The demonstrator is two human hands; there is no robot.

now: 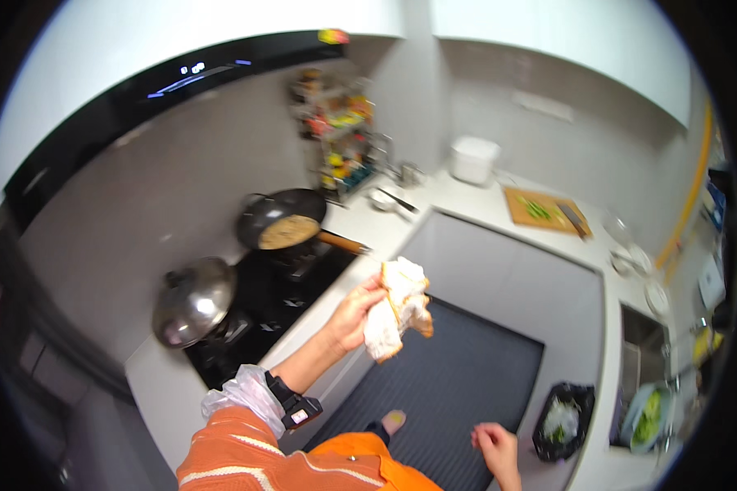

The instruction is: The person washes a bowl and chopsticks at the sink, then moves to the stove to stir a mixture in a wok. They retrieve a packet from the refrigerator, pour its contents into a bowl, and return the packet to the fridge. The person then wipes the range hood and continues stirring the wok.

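My left hand point(350, 316) grips a crumpled white cloth point(399, 301) with orange-brown edging, held out over the floor beside the stove counter. A black band with a small device point(295, 399) is strapped around that wrist, next to bunched clear plastic at the cuff. Low in the view, my right hand point(496, 451) hangs with loosely bent fingers and nothing visible in it. Beyond the left hand, a dark wok point(276, 208) with a wooden handle point(342, 241) stands tilted on the black gas hob point(264, 301) and contains light brown food point(290, 232).
A domed steel lid point(196, 301) rests at the hob's near end. A spice rack point(344, 141) stands in the corner. Chopped greens and a cleaver point(571, 219) lie on a wooden board point(516, 208). Right are a black-lined bin point(543, 439) and a sink point(642, 328).
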